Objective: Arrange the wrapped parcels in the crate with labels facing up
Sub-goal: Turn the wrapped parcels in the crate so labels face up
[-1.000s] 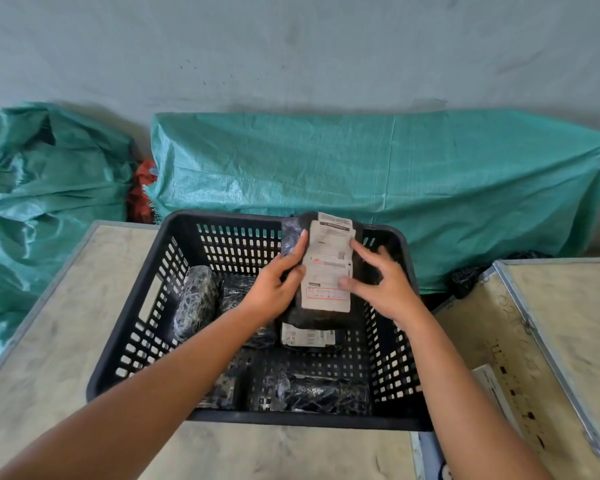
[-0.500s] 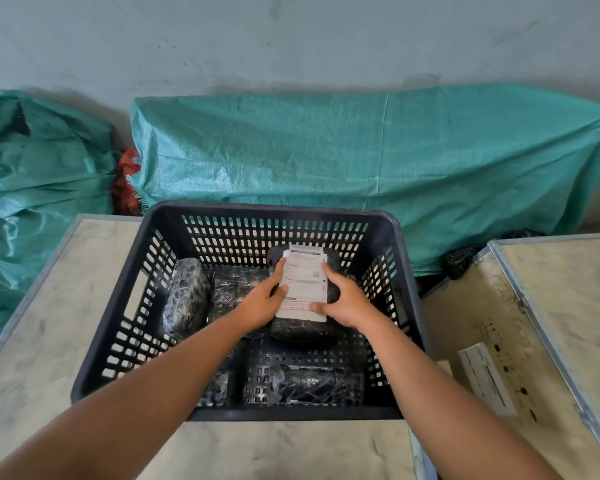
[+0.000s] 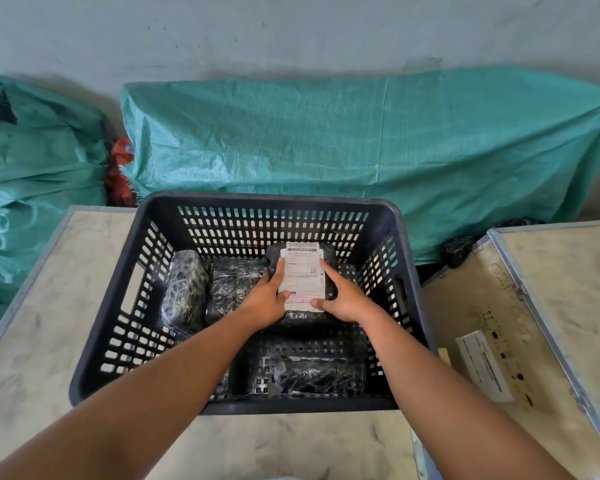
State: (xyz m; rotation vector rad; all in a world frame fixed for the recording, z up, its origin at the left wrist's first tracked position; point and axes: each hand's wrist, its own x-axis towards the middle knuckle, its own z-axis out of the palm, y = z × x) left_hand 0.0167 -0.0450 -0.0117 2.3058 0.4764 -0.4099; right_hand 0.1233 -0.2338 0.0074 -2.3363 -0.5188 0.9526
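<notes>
A white shipping label (image 3: 302,276) faces up on the black wrapped parcel (image 3: 300,318) that both hands hold inside the dark crate (image 3: 125,271); the label carries a barcode strip along its far edge, a small QR code toward its right side and red-and-white print near its close edge, but none of the lettering can be read. The left hand (image 3: 265,299) reaches in from the near left, palm down, fingers laid along the label's left edge with the thumb pressed on its near part, gripping the parcel's left side. The right hand (image 3: 343,299) mirrors it, fingers stretched along the label's right edge and thumb on the label's near right corner, gripping the parcel's right side. The parcel sits toward the far right of the crate floor, close to the far wall. Left of it lie two more wrapped parcels, one (image 3: 234,289) just beside it and one (image 3: 184,289) against the left wall, neither showing a label. Another wrapped parcel (image 3: 317,374) lies along the crate's near wall, with bare slotted floor between it and the held parcel. The crate stands on a pale table (image 3: 32,341), its near wall set back from the table's near edge. To the right is a second pale-topped case (image 3: 568,289) with a metal rim, bearing a white sticker (image 3: 484,365) and faint marker writing too blurred to read. Green tarps (image 3: 361,143) lie behind.
</notes>
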